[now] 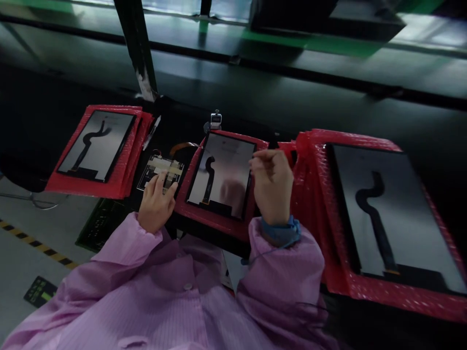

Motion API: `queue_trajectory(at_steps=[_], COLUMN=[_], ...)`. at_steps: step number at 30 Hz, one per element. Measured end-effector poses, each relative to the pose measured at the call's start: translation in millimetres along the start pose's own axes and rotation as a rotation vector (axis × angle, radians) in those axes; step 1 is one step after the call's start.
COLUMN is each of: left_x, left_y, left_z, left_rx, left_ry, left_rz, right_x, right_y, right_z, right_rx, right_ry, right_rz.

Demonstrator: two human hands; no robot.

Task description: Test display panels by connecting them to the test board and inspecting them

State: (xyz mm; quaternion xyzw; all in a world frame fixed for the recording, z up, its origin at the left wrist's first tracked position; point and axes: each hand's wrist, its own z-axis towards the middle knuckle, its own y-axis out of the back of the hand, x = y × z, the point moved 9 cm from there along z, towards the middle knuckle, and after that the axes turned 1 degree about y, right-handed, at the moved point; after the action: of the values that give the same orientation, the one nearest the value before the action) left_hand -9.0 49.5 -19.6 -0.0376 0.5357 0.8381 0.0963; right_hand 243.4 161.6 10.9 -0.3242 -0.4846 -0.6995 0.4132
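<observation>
A display panel (222, 167) with a dark flex cable lies on a red bubble-wrap sheet (215, 221) in front of me. My left hand (156, 201) rests with fingers stretched flat on a small circuit board (160, 170) just left of that panel. My right hand (272, 182) hovers over the panel's right edge, fingers curled in a pinch; what they hold is too small to make out. A blue wrist strap (282, 231) circles my right wrist.
A second panel on stacked red sheets (97, 146) lies at the left, a third large one (386, 218) at the right. A small clip-like device (216, 119) stands behind the middle panel. A dark post (136, 48) rises at the back left. Floor with hazard tape (36, 245) shows lower left.
</observation>
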Motion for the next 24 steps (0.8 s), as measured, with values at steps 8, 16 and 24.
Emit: queue_trajectory(at_steps=[8,16,24], left_x=[-24,-55,-26], left_y=[10.5,-6.4,5.0], left_z=[1,-8,-14], left_rx=[-0.049,0.122,0.348], left_ry=[-0.095,-0.032,0.179], left_rz=[-0.330,-0.261,-0.556], right_x=[-27,-34,-4], right_y=[-3,-7,18], right_z=[-91,-110,-133], right_rx=[0.006,0.055,0.038], right_ry=[-0.155,-0.412,-0.550], right_rz=[-0.311,-0.114,0.412])
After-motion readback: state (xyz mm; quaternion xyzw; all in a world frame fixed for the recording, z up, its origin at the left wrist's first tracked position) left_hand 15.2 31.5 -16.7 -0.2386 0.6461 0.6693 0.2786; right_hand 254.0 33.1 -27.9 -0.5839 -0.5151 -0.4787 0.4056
